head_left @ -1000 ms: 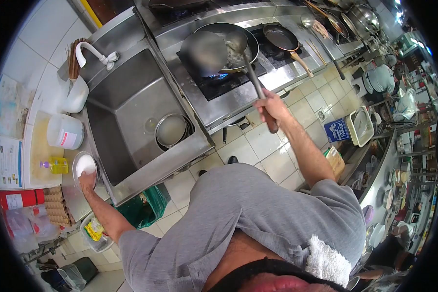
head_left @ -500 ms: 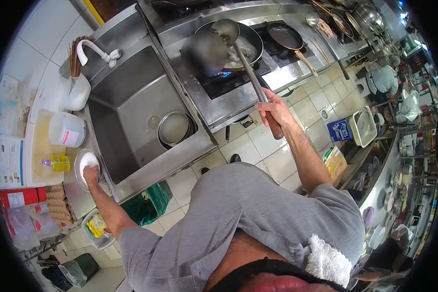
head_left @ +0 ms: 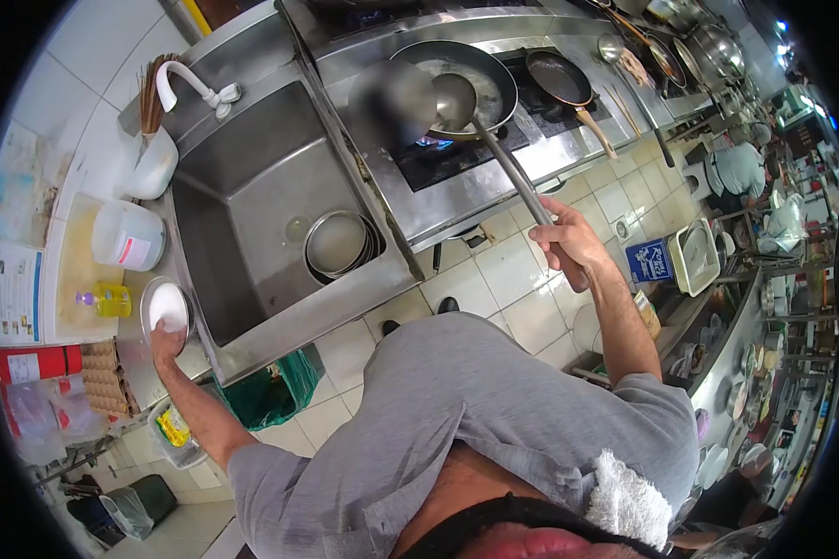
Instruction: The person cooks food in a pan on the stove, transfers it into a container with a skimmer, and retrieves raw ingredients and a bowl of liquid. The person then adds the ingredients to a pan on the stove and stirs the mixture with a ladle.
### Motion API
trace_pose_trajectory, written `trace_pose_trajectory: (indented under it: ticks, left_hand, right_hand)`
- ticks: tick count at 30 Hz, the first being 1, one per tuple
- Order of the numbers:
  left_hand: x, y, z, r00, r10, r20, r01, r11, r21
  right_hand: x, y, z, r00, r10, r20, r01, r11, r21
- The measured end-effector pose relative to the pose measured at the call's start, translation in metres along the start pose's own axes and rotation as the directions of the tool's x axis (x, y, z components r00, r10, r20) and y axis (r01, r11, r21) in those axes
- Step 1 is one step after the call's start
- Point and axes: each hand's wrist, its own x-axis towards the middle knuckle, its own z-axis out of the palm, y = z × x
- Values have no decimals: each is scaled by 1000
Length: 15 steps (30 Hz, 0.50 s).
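My right hand (head_left: 571, 240) is closed round the brown handle of a long metal ladle (head_left: 510, 168). The ladle's bowl hangs over the near-left part of a dark wok (head_left: 492, 76) on a burner with a blue flame. My left hand (head_left: 169, 339) reaches over the rim of a metal bowl (head_left: 145, 312) of white powder (head_left: 168, 303). Its fingers are bunched at the powder, and their tips are partly hidden. Whether they hold any powder I cannot make out. A blurred grey patch hides the wok's left side.
The steel sink (head_left: 252, 224) holds stacked round pans (head_left: 337, 244). A frying pan (head_left: 557, 76) sits right of the wok. A yellow bottle (head_left: 112, 300) and white tub (head_left: 129, 235) stand near the powder bowl. Another person (head_left: 732, 170) is at far right.
The ladle's bowl has come down and right, toward the wok's near side, and my right hand has moved down and right with it. My left hand has shifted slightly toward the near rim of the powder bowl.
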Motion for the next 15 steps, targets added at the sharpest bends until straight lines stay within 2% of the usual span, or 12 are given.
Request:
trace_pose_trajectory:
  ticks: [1, 3, 5, 7, 8, 9, 10, 11, 13, 15]
  left_hand:
    - [6, -4, 3, 1000, -4, 1, 4, 1000, -2]
    - [19, -19, 11, 994, -23, 104, 35, 993, -110]
    - [20, -20, 11, 991, -83, 101, 98, 982, -162]
    - [21, -15, 7, 986, -137, 99, 155, 965, -213]
    - [18, -9, 2, 980, -156, 125, 181, 960, -212]
    - [15, -3, -2, 973, -175, 152, 205, 956, -210]
    - [12, 3, -5, 973, -174, 151, 203, 957, -209]
    - [8, 8, -8, 973, -183, 139, 207, 960, -187]
    - [14, 1, -2, 973, -192, 126, 211, 963, -166]
    - [25, -18, 15, 984, -180, -2, 179, 975, -131]
  right_hand:
    - [5, 0, 3, 1000, 0, 3, 0, 1000, -4]
    - [20, 1, 12, 1000, -28, 0, 28, 1000, 0]
    - [38, -3, 23, 998, -52, 26, 52, 998, -34]
    - [62, 2, 30, 990, -129, 52, 136, 977, -166]
    - [71, 2, 34, 990, -128, 52, 135, 977, -164]
    - [78, 1, 37, 989, -145, 12, 144, 959, -246]
    - [85, 1, 38, 986, -165, -26, 148, 934, -326]
    - [93, 4, 36, 986, -165, -27, 148, 934, -325]
    - [106, 9, 31, 959, -268, -95, 198, 869, -453]
    - [108, 11, 23, 958, -268, -102, 200, 879, -432]
